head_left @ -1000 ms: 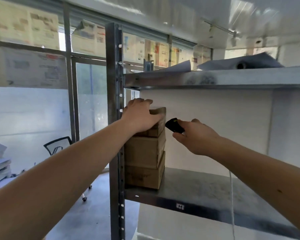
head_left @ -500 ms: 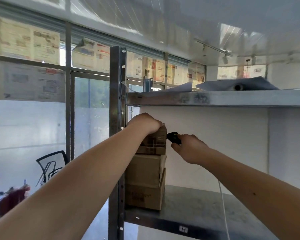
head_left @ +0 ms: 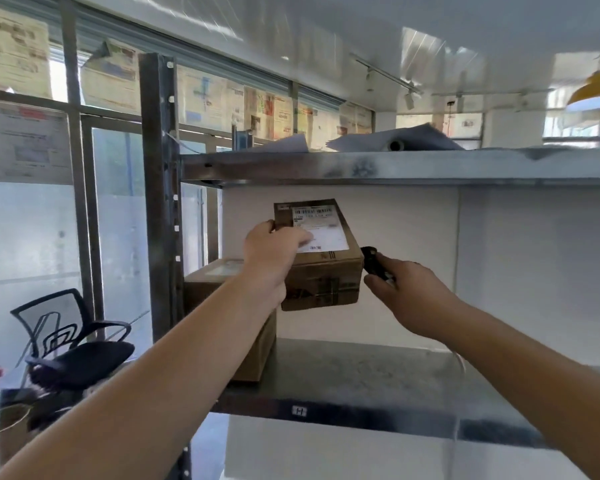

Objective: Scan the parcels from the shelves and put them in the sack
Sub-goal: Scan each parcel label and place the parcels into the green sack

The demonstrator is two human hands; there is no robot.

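My left hand [head_left: 271,252] grips a small cardboard parcel [head_left: 321,268] by its left side and holds it in the air above the shelf, tilted so its white shipping label [head_left: 317,226] faces me. My right hand [head_left: 400,289] holds a small black scanner [head_left: 371,261] just right of the parcel, close to its right edge. A thin white cord hangs from that hand. More cardboard parcels [head_left: 222,282] stay stacked at the left end of the metal shelf [head_left: 361,379], partly hidden by my left arm. No sack is in view.
A steel upright [head_left: 158,202] stands left of the stack. The upper shelf [head_left: 395,166] carries rolled grey sheets and papers. A black office chair [head_left: 73,344] stands lower left by the paper-covered windows. A white wall backs the shelf.
My left hand has lifted the top parcel off the stack and tilted it, label towards me. My right hand with the scanner has shifted right and down alongside it.
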